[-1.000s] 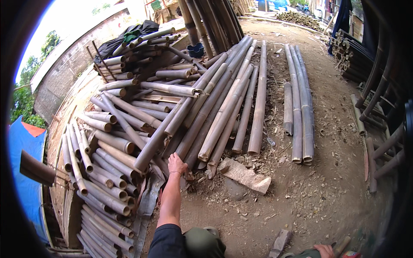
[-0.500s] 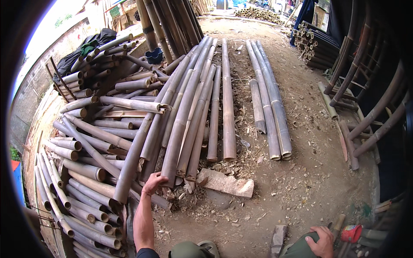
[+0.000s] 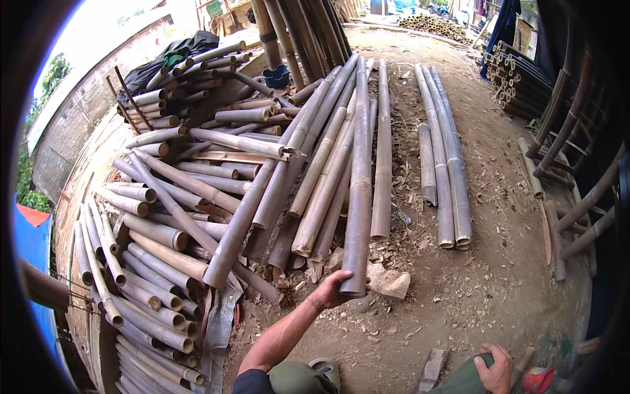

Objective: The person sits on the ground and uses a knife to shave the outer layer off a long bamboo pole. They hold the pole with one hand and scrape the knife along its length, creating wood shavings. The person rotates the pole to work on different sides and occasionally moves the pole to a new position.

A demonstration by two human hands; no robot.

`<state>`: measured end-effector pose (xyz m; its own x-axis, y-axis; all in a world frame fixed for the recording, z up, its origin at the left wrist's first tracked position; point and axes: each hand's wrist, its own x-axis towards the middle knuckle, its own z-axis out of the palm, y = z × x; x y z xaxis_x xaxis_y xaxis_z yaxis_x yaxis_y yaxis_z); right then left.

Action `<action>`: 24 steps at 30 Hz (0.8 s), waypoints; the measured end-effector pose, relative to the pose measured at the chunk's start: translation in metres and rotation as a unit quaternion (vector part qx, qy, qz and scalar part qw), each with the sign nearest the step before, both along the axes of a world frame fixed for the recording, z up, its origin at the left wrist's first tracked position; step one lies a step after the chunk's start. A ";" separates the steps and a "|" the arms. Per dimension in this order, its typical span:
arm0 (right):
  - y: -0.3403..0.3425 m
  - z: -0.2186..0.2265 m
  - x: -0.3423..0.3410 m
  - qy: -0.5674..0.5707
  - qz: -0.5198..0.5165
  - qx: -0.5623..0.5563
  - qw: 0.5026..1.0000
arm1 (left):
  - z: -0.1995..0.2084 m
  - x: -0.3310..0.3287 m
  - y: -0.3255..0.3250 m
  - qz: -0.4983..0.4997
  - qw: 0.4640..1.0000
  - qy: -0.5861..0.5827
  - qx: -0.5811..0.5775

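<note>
My left hand [image 3: 331,289] is closed round the near end of a long grey-brown bamboo pole [image 3: 359,197]. That end is lifted off the ground, while the pole's far end lies among other poles. Just beyond the hand, a pale flat slab [image 3: 388,281] lies on the dirt, partly hidden by the pole. My right hand [image 3: 497,371] rests on my right knee with its fingers apart, holding nothing. Beside it a red container [image 3: 538,379] shows at the lower right. A short block of wood [image 3: 432,370] lies left of that knee.
A large heap of cut bamboo [image 3: 157,262] fills the left side. Right of the held pole lie a single pole [image 3: 382,164] and a small group of poles [image 3: 453,164]. Bamboo frames [image 3: 571,131] stand at the right edge. Chips litter the dirt ground [image 3: 499,276].
My left hand has moved right, swinging the near end of the bamboo pole rightward and up, away from the poles beside it. The whole view has shifted a little. My right hand stays on the knee.
</note>
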<state>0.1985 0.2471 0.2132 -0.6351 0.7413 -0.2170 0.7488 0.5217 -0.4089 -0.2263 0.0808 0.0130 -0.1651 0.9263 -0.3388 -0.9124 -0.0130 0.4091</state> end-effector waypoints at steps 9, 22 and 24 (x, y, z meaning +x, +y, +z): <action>0.003 -0.013 0.012 0.022 -0.032 -0.047 0.998 | 0.021 -0.028 -0.031 0.048 0.578 0.659 -0.478; 0.037 -0.061 -0.007 -0.008 -0.005 -0.091 0.996 | -0.033 -0.024 -0.103 0.353 0.728 0.526 -0.262; 0.032 -0.054 -0.021 -0.034 0.001 -0.089 0.995 | -0.060 -0.058 -0.125 0.369 0.802 0.380 -0.276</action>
